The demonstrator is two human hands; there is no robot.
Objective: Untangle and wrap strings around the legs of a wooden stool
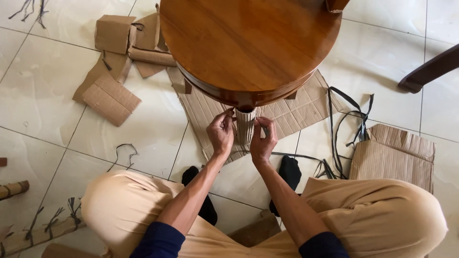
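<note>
Tiled floor (143, 138): 1 table (248, 43), 2 hands on 1 cardboard-wrapped leg (245, 125)

The round, glossy wooden tabletop (248, 43) is a warm honey brown with darker grain streaks. The ribbed corrugated cardboard sleeve (245, 126) on its leg is pale tan, like the flat ribbed cardboard sheet (296, 112) beneath. The tiled floor (43, 110) is cream with thin grey grout lines. Black plastic straps (342, 129) lie curled beside it. The trousers (377, 215) are beige, the sleeves (160, 241) navy, the socks (289, 169) black.
</note>
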